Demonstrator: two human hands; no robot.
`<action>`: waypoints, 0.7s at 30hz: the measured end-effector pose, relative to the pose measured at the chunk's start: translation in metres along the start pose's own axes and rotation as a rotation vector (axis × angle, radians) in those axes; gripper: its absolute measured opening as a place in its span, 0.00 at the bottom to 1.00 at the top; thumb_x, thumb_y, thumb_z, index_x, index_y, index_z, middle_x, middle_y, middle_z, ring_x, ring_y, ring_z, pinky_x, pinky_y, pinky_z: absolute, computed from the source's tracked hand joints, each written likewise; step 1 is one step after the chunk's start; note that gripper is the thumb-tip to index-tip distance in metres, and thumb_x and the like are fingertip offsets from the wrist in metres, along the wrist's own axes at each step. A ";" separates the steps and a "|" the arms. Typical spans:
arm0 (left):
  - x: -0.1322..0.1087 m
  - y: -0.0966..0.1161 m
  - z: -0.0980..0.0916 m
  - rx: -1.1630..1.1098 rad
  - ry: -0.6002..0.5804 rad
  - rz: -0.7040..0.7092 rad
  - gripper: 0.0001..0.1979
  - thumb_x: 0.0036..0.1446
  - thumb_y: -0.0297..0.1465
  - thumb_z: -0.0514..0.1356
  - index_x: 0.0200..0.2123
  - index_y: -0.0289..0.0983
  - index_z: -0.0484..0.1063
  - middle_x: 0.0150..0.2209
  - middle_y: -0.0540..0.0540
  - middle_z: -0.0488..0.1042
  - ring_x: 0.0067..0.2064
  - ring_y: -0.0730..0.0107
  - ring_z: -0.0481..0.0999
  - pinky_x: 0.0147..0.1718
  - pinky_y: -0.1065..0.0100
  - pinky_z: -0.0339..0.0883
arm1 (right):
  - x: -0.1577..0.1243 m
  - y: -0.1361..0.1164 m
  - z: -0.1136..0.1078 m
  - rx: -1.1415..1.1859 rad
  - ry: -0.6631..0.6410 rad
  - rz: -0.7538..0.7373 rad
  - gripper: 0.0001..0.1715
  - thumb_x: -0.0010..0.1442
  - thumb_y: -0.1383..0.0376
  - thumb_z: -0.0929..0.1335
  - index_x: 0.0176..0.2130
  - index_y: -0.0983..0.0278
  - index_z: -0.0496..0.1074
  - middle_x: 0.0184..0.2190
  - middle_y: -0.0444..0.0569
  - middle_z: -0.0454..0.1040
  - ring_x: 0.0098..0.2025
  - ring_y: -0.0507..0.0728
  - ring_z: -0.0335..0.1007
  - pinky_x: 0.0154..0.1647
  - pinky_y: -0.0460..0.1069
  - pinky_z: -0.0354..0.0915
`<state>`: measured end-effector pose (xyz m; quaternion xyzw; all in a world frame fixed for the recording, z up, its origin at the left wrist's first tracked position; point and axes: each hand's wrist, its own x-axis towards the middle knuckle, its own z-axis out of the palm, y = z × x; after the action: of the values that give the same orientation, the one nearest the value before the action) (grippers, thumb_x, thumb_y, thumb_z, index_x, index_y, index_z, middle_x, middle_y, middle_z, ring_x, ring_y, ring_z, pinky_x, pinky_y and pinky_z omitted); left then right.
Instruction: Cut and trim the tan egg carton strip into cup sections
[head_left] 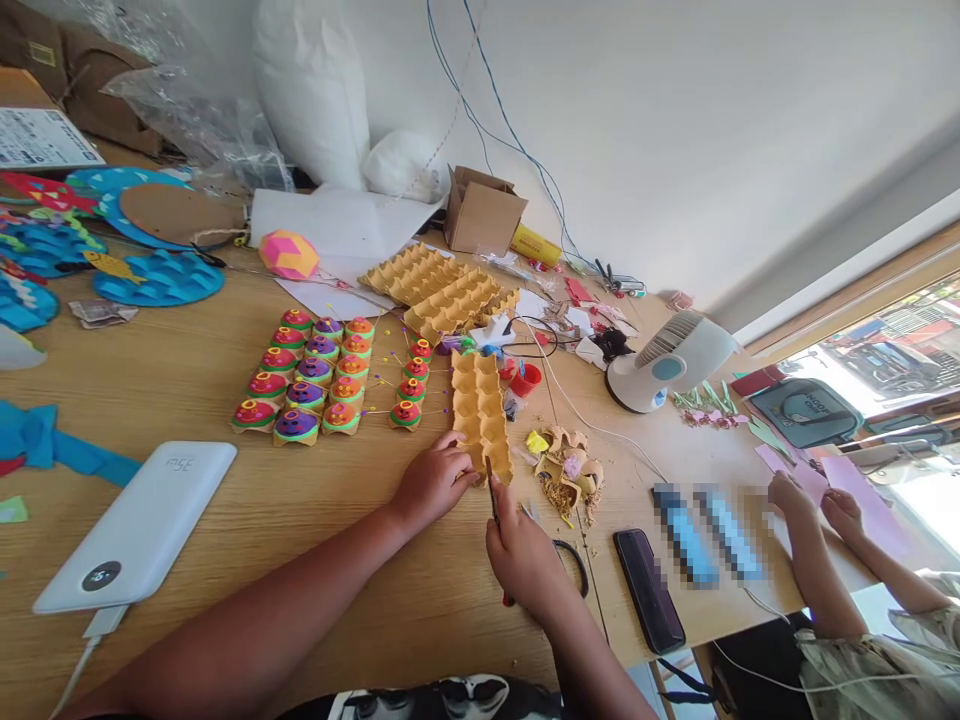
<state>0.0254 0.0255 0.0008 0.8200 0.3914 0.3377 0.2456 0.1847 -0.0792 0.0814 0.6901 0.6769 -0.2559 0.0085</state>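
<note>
A yellow-brown egg carton strip [466, 385], two cups wide, lies on the table in front of me. My left hand [441, 478] grips its near left corner with thumb and fingers. In my right hand [525, 550] is a slim knife [496, 498], its dark blade touching the near end of the strip; red shows at the handle's end. Scissors [576, 565] with a black handle lie partly hidden by the right hand. Left of the strip stand rows of painted egg-carton cups [309, 370] in red, purple and orange, and a shorter red row [412, 382].
Carton scraps [570, 470] lie to the right, near a red cup [525, 379] and a white fan [667, 360]. More egg trays [442, 285] lie behind. A power bank [142, 525] and a phone [649, 590] flank me. Another person's hands [814, 505] hold pink paper at right.
</note>
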 end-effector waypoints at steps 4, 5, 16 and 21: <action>0.000 -0.002 0.002 0.014 -0.002 0.001 0.07 0.60 0.28 0.64 0.29 0.40 0.72 0.32 0.46 0.77 0.59 0.52 0.71 0.51 0.57 0.70 | -0.011 0.002 0.003 -0.056 -0.024 -0.001 0.33 0.69 0.66 0.55 0.70 0.65 0.50 0.46 0.58 0.80 0.45 0.61 0.79 0.43 0.52 0.65; 0.000 -0.002 0.002 0.019 0.000 0.002 0.07 0.60 0.28 0.64 0.29 0.40 0.72 0.32 0.46 0.77 0.59 0.52 0.70 0.51 0.56 0.70 | -0.010 0.002 0.003 -0.071 -0.022 -0.005 0.33 0.69 0.65 0.55 0.70 0.66 0.50 0.46 0.58 0.80 0.44 0.61 0.79 0.42 0.52 0.65; 0.000 -0.001 0.002 -0.003 0.006 -0.005 0.08 0.60 0.29 0.65 0.28 0.40 0.72 0.31 0.47 0.78 0.59 0.53 0.71 0.51 0.57 0.69 | -0.010 0.000 0.007 -0.146 -0.012 0.005 0.34 0.69 0.65 0.54 0.71 0.67 0.49 0.45 0.58 0.80 0.43 0.62 0.78 0.39 0.50 0.63; 0.000 -0.002 0.002 -0.005 0.015 0.006 0.09 0.61 0.30 0.63 0.27 0.40 0.71 0.30 0.46 0.76 0.58 0.53 0.70 0.50 0.58 0.69 | 0.001 -0.003 0.006 -0.164 0.029 -0.015 0.34 0.69 0.66 0.54 0.71 0.68 0.48 0.44 0.58 0.80 0.43 0.62 0.78 0.39 0.51 0.64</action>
<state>0.0257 0.0262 -0.0023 0.8180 0.3899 0.3455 0.2439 0.1802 -0.0804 0.0768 0.6857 0.7007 -0.1898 0.0531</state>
